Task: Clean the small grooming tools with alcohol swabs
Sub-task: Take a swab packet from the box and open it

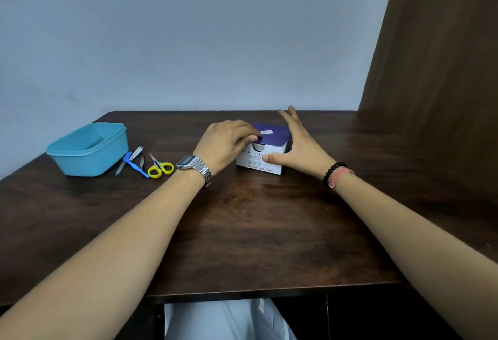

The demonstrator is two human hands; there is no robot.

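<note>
Two bare hands meet at a box of alcohol swabs (262, 151) that stands toward the back middle of a dark wooden table (256, 221). The left hand (229, 141) lies curled over the box's purple top, thumb and fingertips at its near left edge, though whether they pinch a flap cannot be told. The right hand (297, 148) is flat and loosely spread against the box's right side, its thumb pressed on the white front face. A metal watch (192, 166) sits on the left wrist; a black bead bracelet (332, 174) and a pink band (340, 176) sit on the right.

Well to the left lie the grooming tools: yellow-handled scissors (161, 168), a blue-handled tool (134, 164), nail clippers (138, 151) and a small metal piece, close together on the bare wood. Just beside them stands a light blue plastic tub (89, 148).

Behind the table rises a plain pale wall (215, 29); a brown curtain (436, 70) hangs at the right.
</note>
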